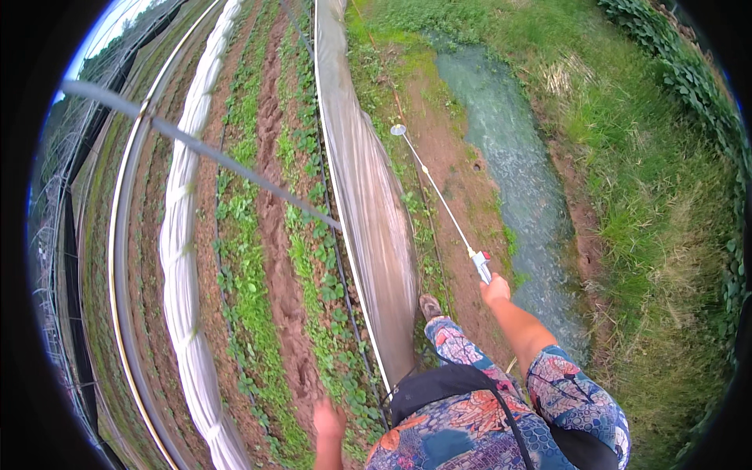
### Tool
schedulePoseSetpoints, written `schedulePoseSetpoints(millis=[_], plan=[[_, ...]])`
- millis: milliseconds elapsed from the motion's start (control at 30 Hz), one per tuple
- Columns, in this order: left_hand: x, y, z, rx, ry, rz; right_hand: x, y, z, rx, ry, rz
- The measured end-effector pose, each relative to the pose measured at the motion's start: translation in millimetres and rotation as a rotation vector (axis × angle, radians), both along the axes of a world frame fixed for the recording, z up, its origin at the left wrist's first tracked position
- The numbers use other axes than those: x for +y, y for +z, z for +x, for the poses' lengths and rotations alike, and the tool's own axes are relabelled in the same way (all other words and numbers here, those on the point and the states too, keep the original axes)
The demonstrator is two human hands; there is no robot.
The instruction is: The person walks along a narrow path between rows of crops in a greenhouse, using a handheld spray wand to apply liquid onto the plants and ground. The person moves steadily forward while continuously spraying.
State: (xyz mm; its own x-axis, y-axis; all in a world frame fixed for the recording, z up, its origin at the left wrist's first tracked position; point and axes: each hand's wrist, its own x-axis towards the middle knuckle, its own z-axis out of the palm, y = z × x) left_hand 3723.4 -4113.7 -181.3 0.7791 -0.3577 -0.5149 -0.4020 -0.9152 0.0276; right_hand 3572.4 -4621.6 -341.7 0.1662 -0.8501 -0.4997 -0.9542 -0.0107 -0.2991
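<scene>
My right hand (pixel 495 289) is closed around the handle of a spray wand (pixel 447 207), a long thin lance with a grey and red grip. A round shield or nozzle cup (pixel 398 130) sits at its far end, over weedy soil beside the plastic sheet. At the bottom left is my left hand (pixel 329 417), blurred, above the crop rows; its fingers cannot be made out clearly, and no object shows in it.
A gathered plastic sheet (pixel 376 194) runs along a white rail at my left. Beyond lie crop rows, a bundled white sheet (pixel 179 258) and a slanting metal pole (pixel 235 166). Greenish ditch water (pixel 517 147) and a grassy bank (pixel 640 205) lie to the right.
</scene>
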Motion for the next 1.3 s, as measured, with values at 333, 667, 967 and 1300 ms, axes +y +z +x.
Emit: schedulePoseSetpoints(millis=[333,667,967,1300], plan=[[-327,107,315,-0.815,-0.653,0.09,-24,21,-190,0.044,0.028,0.222],[-371,67,452,-0.754,-0.683,0.514,-88,64,-176,0.358,0.039,0.155],[-369,53,459,-0.748,-0.711,0.57,-185,-19,100,0.059,-0.05,0.127],[-369,59,459,-0.741,-0.759,0.539,-213,-21,95,0.029,-0.244,0.031]])
